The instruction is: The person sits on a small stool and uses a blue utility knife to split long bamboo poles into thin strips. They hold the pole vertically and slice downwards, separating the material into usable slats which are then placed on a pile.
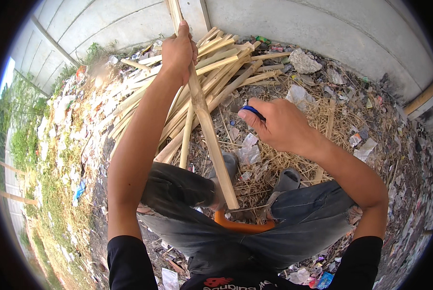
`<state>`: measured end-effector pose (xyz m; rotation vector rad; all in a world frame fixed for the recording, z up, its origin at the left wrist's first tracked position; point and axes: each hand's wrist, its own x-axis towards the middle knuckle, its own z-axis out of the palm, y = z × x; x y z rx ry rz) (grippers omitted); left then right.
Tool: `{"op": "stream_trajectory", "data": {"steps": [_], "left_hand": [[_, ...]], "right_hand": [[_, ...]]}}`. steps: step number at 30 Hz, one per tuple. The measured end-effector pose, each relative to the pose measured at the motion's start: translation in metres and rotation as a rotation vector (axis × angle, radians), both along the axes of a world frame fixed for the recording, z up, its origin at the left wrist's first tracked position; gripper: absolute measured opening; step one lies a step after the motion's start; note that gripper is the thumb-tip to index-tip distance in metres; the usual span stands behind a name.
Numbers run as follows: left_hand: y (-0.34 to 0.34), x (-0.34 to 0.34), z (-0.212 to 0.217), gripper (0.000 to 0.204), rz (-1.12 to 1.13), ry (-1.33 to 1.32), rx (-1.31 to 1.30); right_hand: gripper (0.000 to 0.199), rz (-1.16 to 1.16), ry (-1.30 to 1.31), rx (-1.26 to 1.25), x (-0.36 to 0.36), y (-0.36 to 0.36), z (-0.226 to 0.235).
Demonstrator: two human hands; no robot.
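My left hand is closed round a long split bamboo strip. The strip slants from the wall at the top down to between my knees, with its pale cut end low. My right hand is closed on a small blue-handled knife, held to the right of the strip and apart from it. Most of the handle is hidden in my fist, and only a short dark tip shows. Beyond my left forearm lies a heap of split bamboo strips on the ground.
A pale concrete wall curves behind the heap, with a rock near its foot. Straw-like shavings and litter cover the ground. Between my legs shows part of an orange seat. My grey sandals stand near the strip's lower end.
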<state>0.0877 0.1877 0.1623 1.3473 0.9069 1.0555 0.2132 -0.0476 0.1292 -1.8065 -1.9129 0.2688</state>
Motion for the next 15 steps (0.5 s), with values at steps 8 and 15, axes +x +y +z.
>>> {"op": "stream_trajectory", "data": {"steps": [8, 15], "left_hand": [[-0.047, 0.025, -0.005, 0.046, -0.166, 0.046, -0.003], [-0.046, 0.020, 0.003, 0.046, -0.162, 0.023, -0.043]], "right_hand": [[0.048, 0.085, -0.058, 0.036, -0.014, 0.003, -0.004], [0.054, 0.211, -0.031, -0.088, -0.019, 0.004, -0.012]]}}
